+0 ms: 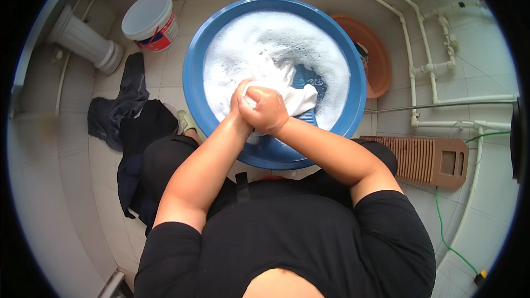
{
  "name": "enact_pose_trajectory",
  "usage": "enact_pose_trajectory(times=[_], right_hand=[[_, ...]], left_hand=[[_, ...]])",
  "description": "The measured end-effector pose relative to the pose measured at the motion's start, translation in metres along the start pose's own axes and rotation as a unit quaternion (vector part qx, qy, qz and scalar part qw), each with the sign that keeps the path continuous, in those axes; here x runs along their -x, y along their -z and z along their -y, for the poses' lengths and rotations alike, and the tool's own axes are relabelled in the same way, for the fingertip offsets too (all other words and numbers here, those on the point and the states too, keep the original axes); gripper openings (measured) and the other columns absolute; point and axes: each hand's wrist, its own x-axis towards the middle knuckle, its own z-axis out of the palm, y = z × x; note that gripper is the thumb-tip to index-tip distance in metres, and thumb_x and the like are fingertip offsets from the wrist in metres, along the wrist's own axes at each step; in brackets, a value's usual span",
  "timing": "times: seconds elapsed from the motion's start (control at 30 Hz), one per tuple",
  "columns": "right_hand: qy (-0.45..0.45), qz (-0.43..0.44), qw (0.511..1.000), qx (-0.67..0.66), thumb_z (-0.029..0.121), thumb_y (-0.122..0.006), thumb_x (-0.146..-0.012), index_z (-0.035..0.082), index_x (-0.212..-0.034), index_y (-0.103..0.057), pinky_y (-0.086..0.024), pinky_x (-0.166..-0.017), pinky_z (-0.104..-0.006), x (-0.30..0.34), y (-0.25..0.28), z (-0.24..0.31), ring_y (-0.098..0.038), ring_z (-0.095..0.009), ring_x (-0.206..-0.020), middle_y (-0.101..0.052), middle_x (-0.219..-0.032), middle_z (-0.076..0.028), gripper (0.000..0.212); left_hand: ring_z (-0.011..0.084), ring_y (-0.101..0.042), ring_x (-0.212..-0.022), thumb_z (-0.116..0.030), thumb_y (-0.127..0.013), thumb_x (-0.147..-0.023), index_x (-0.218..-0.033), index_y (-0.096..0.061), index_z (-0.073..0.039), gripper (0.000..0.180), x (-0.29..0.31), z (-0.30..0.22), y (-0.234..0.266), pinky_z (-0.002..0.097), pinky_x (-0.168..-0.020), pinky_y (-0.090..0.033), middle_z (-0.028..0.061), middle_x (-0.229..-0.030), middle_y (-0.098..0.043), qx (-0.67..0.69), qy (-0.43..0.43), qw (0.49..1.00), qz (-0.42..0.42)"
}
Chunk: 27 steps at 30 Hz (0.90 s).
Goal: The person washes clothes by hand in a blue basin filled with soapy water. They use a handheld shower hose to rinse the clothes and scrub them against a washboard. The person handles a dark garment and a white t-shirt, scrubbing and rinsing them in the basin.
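A large round blue basin (190,83) full of white suds stands in front of me. Over its near half, my left hand (240,99) and my right hand (266,111) are pressed close together, both closed on a wet white cloth (301,98). Part of the cloth trails to the right of my hands and up into the foam, its full shape hidden by suds and fingers. Beneath it shows a ribbed blue surface (307,117), with darker water beside it.
A white bucket (148,17) stands at the far left, near dark clothes (118,113) on the tiled floor. Behind the basin's right side is an orange-brown basin (378,60). A brown washboard (425,160) lies right of my knee. White pipes (409,72) and a green cord (441,226) run along the right.
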Motion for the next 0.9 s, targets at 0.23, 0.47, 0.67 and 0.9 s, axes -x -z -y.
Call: enact_pose_trajectory(times=[0.23, 0.47, 0.67, 0.9], right_hand=[[-0.403, -0.075, 0.901, -0.139, 0.047, -0.048, -0.087, 0.003, -0.103, -0.053, -0.045, -0.079, -0.0367, -0.073, 0.054, -0.121, -0.057, -0.027, -0.090, -0.059, -0.100, -0.017, 0.047], [-0.251, 0.146, 0.951, 0.103, 0.053, -0.060, -0.073, 0.004, -0.127, -0.043, -0.034, -0.099, -0.0349, -0.063, 0.049, -0.203, -0.046, -0.030, -0.116, -0.048, -0.126, -0.018, 0.075], [-0.369, 0.077, 0.923, 0.078, 0.040, -0.064, -0.074, 0.007, -0.110, -0.059, -0.039, -0.094, -0.0341, -0.079, 0.033, -0.194, -0.049, -0.028, -0.112, -0.051, -0.123, -0.014, 0.049], [0.194, -0.001, 0.980, -0.032, 0.024, -0.064, -0.059, 0.002, -0.088, -0.057, -0.047, -0.079, -0.0344, -0.025, 0.025, -0.055, -0.056, -0.029, -0.096, -0.055, -0.110, -0.010, 0.036]], left_hand=[[0.0355, -0.049, -0.109, -0.051, -0.037, -0.088, -0.128, -0.040, -0.005, 0.062, 0.005, -0.001, -0.093, 0.0496, -0.087, -0.042, 0.0164, -0.124, -0.048, -0.036, -0.063, 0.990, -0.119], [0.0413, -0.044, -0.111, -0.055, -0.037, -0.086, -0.130, -0.034, -0.001, 0.070, -0.014, -0.012, -0.064, 0.0542, -0.092, -0.037, 0.0231, -0.126, -0.042, 0.027, -0.095, 0.980, -0.170], [0.0381, -0.040, -0.118, -0.063, -0.037, -0.083, -0.131, -0.035, -0.003, 0.077, -0.018, -0.010, -0.068, 0.0492, -0.101, -0.028, 0.0186, -0.131, -0.041, -0.011, -0.168, 0.980, -0.105], [0.0235, -0.057, -0.095, -0.055, -0.044, -0.086, -0.111, -0.050, -0.006, 0.055, -0.035, -0.023, -0.021, 0.0369, -0.081, -0.048, 0.0097, -0.101, -0.058, -0.019, 0.004, 0.996, 0.090]])
